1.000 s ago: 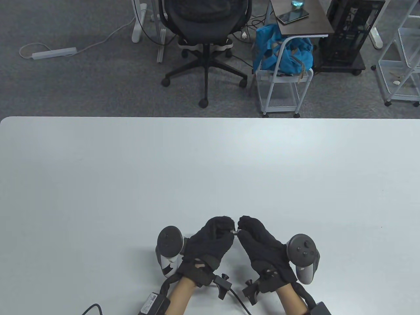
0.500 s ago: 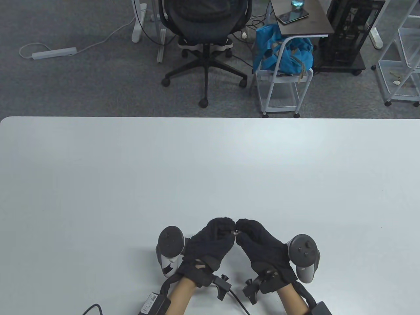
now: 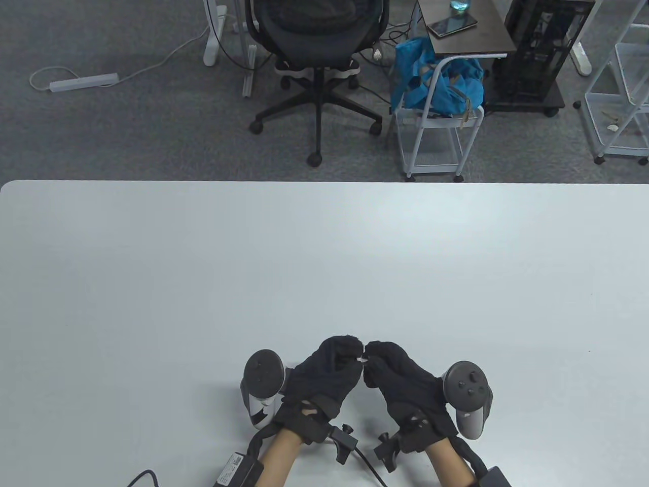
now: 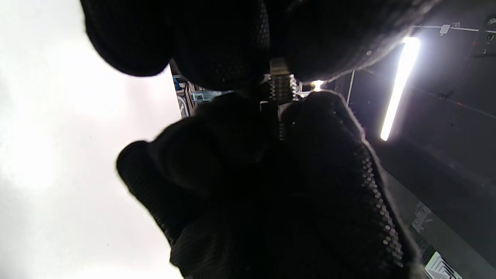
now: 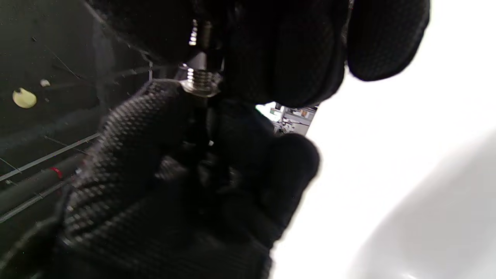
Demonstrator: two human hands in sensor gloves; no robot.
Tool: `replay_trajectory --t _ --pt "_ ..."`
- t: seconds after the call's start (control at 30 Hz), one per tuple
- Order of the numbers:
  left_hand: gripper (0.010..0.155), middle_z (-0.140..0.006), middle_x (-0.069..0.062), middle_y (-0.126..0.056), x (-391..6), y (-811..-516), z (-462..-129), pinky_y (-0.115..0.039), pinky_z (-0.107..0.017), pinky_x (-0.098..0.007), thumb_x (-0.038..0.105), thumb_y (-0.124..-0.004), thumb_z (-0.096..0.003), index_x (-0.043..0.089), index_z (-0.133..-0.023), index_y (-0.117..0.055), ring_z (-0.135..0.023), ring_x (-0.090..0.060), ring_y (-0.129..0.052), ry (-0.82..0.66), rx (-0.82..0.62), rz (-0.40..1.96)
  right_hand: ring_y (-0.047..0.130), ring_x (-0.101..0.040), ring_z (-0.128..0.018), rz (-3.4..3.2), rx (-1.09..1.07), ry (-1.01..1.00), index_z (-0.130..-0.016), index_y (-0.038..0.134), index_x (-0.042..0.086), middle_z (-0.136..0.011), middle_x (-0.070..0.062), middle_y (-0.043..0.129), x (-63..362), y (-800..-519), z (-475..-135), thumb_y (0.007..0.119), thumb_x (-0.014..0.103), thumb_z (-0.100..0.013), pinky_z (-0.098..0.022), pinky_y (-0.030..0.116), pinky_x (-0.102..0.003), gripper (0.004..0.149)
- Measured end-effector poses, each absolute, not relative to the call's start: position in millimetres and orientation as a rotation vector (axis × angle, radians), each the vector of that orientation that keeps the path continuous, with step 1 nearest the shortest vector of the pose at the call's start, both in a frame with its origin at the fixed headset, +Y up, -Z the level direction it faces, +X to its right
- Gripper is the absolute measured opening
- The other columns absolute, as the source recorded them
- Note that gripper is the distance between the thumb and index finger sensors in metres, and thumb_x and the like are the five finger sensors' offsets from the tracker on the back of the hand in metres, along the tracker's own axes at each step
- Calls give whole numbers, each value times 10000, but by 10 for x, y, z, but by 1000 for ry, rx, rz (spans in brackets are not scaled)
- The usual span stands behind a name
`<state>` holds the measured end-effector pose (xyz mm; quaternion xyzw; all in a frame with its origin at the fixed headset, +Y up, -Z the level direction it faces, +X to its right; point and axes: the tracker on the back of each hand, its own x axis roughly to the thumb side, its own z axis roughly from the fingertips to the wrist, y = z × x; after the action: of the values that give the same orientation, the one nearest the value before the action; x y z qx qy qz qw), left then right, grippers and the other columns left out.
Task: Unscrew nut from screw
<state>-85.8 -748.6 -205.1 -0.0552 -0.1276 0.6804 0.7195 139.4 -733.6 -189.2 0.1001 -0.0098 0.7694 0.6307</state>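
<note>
Top-down over a pale grey counter (image 3: 203,279), with two hands in black sensor gloves meeting fingertip to fingertip close to the counter's near edge, roughly at its middle. Left hand (image 3: 324,375) and right hand (image 3: 405,385) angled inward toward each other, knuckles up. Strapped to the back of each, a grey tracker: one (image 3: 262,385) on the outer side of the left hand, the other (image 3: 469,395) on the outer side of the right. Between the fingertips, just above the counter, a tiny glint of metal: the screw (image 3: 362,359), lying roughly level from one hand to the other.

From the left wrist, much closer: left fingers (image 4: 217,42) hanging in from the top, pressed together in a tight grip on a smooth metal collar that appears to be the nut (image 4: 279,65). Just below it, a short run of bright thread on the screw (image 4: 283,87), disappearing into the right hand (image 4: 271,186), whose grip pinches around the shaft. Screw head hidden inside the glove.

From the right wrist, the same join mirrored: right fingers (image 5: 294,50) closed from above, the left hand (image 5: 155,162) rising from below, and a threaded stub with a wider rim (image 5: 199,83) showing in the gap. Blurred, so the exact thread length not readable.

Beyond the counter's far edge, on grey carpet: a black office chair (image 3: 317,50) and a blue bag (image 3: 441,81) on a small white trolley.
</note>
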Motion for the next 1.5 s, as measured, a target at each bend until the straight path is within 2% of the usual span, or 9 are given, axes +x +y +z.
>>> replay_trajectory --t 0.3,0.43,0.6,0.8,0.97,1.07,1.23,1.3,1.5 --pt "485 -846 -131 -906 -870 -7480 -2054 -830 -517 -542 382 -870 -473 240 -927 -779 -544 -222 -973 -265 -113 1522 834 -401 -755 1710 291 22 -1011 694 233 -902 -143 793 1404 -7303 -1897 790 324 -546 -616 675 -655 484" --pt "483 -842 -134 -908 -885 -7480 -2050 -832 -514 -542 380 -873 -469 239 -923 -784 -540 -220 -973 -252 -106 1545 781 -453 -793 1688 262 32 -1077 619 169 -964 -205 730 1406 -7340 -1894 732 466 -560 -610 631 -681 606" --pt "481 -846 -134 -908 -862 -7482 -2053 -831 -516 -542 378 -872 -471 244 -924 -784 -543 -221 -974 -265 -114 1520 941 -356 -548 1769 199 18 -940 739 70 -705 -108 922 1402 -7377 -1884 696 481 -564 -525 756 -620 559" --pt "488 -854 -130 -906 -861 -7478 -2052 -812 -530 -561 384 -867 -484 239 -940 -773 -562 -244 -968 -292 -115 1450 934 -323 -549 1752 240 22 -965 691 51 -703 -88 901 1413 -7348 -1903 739 393 -553 -539 766 -601 538" --pt "482 -842 -140 -906 -877 -7476 -2055 -820 -520 -555 374 -874 -470 238 -923 -783 -549 -237 -968 -266 -112 1479 778 -414 -825 1696 286 52 -1004 694 228 -975 -157 722 1416 -7308 -1904 784 307 -549 -636 642 -663 470" --pt "480 -844 -136 -904 -880 -7477 -2054 -822 -521 -550 376 -873 -470 241 -922 -781 -548 -231 -968 -265 -110 1486 738 -446 -845 1670 253 26 -1058 642 197 -1012 -200 676 1437 -7346 -1899 737 421 -564 -631 613 -675 551" --pt "479 -846 -137 -903 -871 -7474 -2061 -823 -522 -548 373 -875 -470 242 -921 -782 -549 -230 -968 -279 -111 1483 856 -453 -696 1745 187 84 -1006 688 69 -859 -200 838 1446 -7420 -1917 675 529 -569 -566 669 -676 635" --pt "477 -843 -141 -906 -868 -7476 -2058 -825 -520 -548 371 -876 -469 243 -919 -784 -547 -231 -970 -277 -109 1477 931 -376 -567 1731 191 88 -932 754 68 -720 -127 922 1424 -7424 -1918 682 496 -569 -531 738 -634 566" --pt "487 -855 -130 -904 -855 -7471 -2056 -810 -532 -564 383 -868 -482 241 -939 -777 -563 -247 -968 -305 -123 1431 936 -323 -543 1705 217 53 -947 707 49 -698 -99 906 1431 -7376 -1920 729 404 -556 -533 769 -599 529"
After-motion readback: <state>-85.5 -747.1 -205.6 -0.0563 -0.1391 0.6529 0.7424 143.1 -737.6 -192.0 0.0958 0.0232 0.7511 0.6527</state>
